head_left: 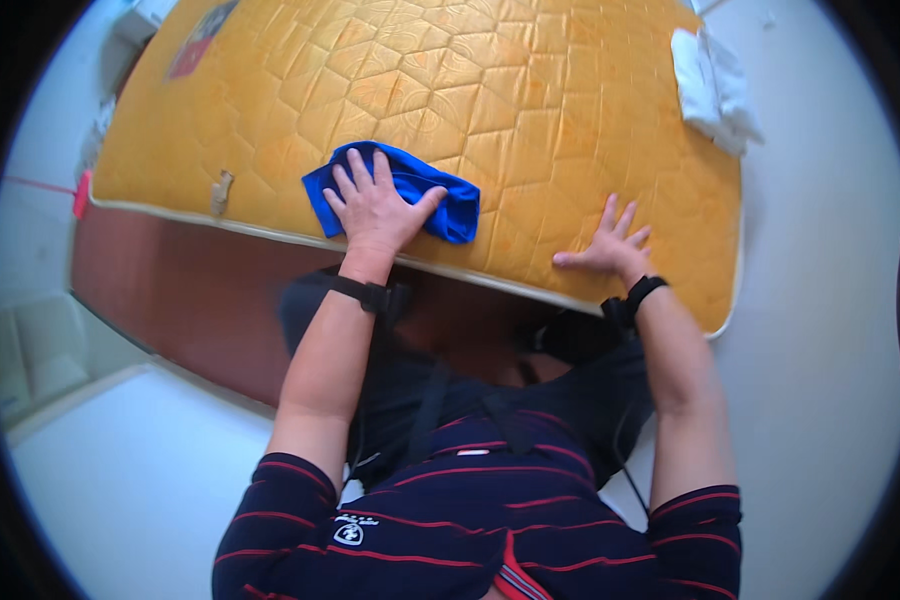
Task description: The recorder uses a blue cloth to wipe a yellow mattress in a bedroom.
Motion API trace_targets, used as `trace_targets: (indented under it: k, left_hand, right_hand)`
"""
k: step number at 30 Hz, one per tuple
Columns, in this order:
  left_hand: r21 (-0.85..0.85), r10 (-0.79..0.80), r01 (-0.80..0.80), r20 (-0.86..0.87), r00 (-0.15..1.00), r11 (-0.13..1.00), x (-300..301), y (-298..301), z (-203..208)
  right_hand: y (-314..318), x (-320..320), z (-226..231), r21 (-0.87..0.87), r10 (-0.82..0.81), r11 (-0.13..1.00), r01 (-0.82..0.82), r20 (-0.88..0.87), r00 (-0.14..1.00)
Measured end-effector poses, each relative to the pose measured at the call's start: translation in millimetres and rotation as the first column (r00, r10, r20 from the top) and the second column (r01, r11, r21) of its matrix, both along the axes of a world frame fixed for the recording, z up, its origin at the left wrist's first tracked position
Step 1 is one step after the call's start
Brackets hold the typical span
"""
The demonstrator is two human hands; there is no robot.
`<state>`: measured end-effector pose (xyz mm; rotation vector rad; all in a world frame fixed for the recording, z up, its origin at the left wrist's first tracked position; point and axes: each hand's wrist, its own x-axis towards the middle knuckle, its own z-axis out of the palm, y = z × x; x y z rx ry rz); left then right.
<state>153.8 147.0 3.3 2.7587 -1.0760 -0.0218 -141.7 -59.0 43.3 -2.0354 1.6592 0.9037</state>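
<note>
Blue cloth (415, 178) on yellow mattress (510, 120), near front edge; appears partly folded, right end not yet flat; long axis roughly left-right, right end slightly nearer wearer; left hand (380, 212) presses cloth, fingers splayed, no grasp; right hand (610, 248) empty, fingers spread, at mattress edge.

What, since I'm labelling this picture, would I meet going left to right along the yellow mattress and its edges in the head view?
Pink item, tan tab, blue cloth, right hand, folded white cloth.
</note>
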Motion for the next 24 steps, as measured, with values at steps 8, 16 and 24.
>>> trace_targets:
  k: [8, 16, 24]
  left_hand:
    - [0.065, -0.095, 0.091, 0.069, 0.993, 0.994, -49.0, -22.5, -32.5]
    - [-0.108, -0.353, 0.358, 0.062, 0.933, 0.927, -137.5, -30.7, -26.3]
    - [0.014, -0.179, 0.179, 0.186, 0.966, 0.984, -13.0, 24.6, -41.3]
  right_hand:
    - [2.7, -5.0, 5.3, 0.021, -0.044, 0.999, 0.043, 0.078, 0.996]
    - [9.1, -3.4, 11.1, 0.030, -0.050, 0.998, 0.048, 0.082, 0.995]
    - [11.1, -9.5, 11.4, 0.016, -0.061, 0.998, 0.059, 0.134, 0.989]
